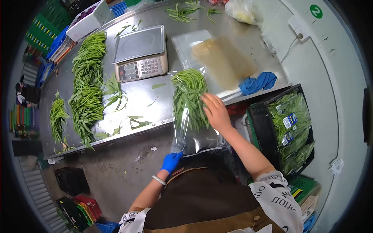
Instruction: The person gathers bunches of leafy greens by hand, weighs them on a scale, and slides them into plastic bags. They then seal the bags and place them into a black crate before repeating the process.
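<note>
A clear plastic bag [180, 134] with a bunch of leafy greens [190, 97] in it lies over the front edge of the metal table, its lower end near my apron. My left hand [171, 161], in a blue glove, pinches the left corner of the bag's near end. My right hand [217, 112], bare, rests against the right side of the bagged greens with its fingers stretched out. Beyond the bag lie flat clear plastic bags [186, 42] and a brownish sheet [225, 62].
A weighing scale [140, 54] stands left of the bag. Farther left are a long row of loose greens [87, 89] and a small bunch [57, 118]. A blue cloth-like item [258, 83] lies right. A black crate [264, 130] holds bagged, labelled greens. A power cord [289, 50] hangs at the wall.
</note>
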### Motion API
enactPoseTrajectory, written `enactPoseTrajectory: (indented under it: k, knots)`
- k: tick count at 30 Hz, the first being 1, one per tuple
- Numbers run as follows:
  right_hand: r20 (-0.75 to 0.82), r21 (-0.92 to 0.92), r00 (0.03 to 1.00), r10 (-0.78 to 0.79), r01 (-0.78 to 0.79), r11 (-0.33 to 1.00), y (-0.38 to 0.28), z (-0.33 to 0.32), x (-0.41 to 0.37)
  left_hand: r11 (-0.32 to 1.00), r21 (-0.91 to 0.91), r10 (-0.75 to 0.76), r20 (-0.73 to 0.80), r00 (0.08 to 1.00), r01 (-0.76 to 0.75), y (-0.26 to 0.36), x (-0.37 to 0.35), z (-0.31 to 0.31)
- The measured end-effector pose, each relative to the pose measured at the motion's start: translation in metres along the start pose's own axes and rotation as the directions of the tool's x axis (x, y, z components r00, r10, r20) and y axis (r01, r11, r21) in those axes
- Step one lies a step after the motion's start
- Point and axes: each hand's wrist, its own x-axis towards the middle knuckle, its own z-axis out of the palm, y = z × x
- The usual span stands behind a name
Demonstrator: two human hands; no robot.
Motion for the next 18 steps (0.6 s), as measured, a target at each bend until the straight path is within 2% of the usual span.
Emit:
enactPoseTrajectory:
  k: [3, 5, 7, 9, 10, 11, 12, 13, 14, 15, 16, 17, 18]
  knots:
    - [-0.146, -0.032, 0.983, -0.114, 0.111, 0.993, -0.003, 0.035, 0.03, 0.999, 0.045, 0.024, -0.011, 1.0, -0.024, -0.003, 0.001, -0.003]
    - [0.111, -0.125, 0.988, -0.109, 0.122, 0.985, 0.043, 0.095, 0.013, 0.998, 0.063, -0.001, -0.006, 1.0, 0.001, -0.003, -0.001, -0.001]
    - [0.341, -0.21, 0.939, -0.037, 0.114, 0.971, 0.039, 0.104, 0.015, 0.994, 0.097, -0.046, 0.009, 0.999, 0.045, 0.01, -0.002, -0.006]
    - [0.525, -0.321, 0.846, 0.099, 0.089, 0.943, 0.023, 0.095, 0.028, 0.975, 0.224, 0.004, 0.032, 0.999, -0.011, 0.012, 0.001, -0.014]
    - [0.54, -0.062, 0.838, 0.082, -0.058, 0.996, 0.005, 0.079, 0.036, 0.961, 0.272, 0.026, 0.059, 0.998, -0.042, 0.014, 0.0, -0.012]
    - [0.448, 0.4, 0.894, -0.003, -0.198, 0.895, -0.007, 0.082, 0.031, 0.97, 0.245, -0.009, 0.058, 0.998, -0.005, 0.03, -0.006, -0.016]
    - [0.461, 0.675, 0.883, -0.089, -0.284, 0.681, -0.049, 0.044, 0.037, 0.969, 0.246, -0.028, 0.082, 0.996, 0.007, 0.012, -0.001, -0.014]
    - [0.425, 0.865, 0.856, -0.295, -0.288, 0.412, -0.087, 0.001, 0.045, 0.976, 0.218, 0.003, 0.107, 0.994, -0.027, -0.001, 0.003, -0.012]
    - [0.217, 0.976, 0.857, -0.468, -0.186, 0.111, -0.119, -0.034, 0.048, 0.998, 0.058, 0.0, 0.152, 0.988, -0.009, -0.009, 0.005, -0.009]
    - [0.144, 0.954, 0.852, -0.504, -0.255, -0.159, -0.141, -0.059, 0.041, 0.994, -0.103, -0.007, 0.192, 0.981, 0.028, -0.014, 0.003, -0.007]
    - [0.117, 0.908, 0.861, -0.494, -0.294, -0.297, -0.156, -0.079, 0.033, 0.965, -0.255, -0.009, 0.22, 0.975, 0.066, -0.012, 0.001, -0.008]
    - [0.025, 0.832, 0.899, -0.437, -0.261, -0.49, -0.173, -0.091, 0.027, 0.913, -0.395, -0.004, 0.238, 0.971, 0.101, -0.004, 0.0, -0.009]
    - [-0.068, 0.72, 0.925, -0.375, -0.215, -0.66, -0.191, -0.103, 0.021, 0.806, -0.572, -0.005, 0.253, 0.968, 0.153, 0.021, -0.007, -0.014]
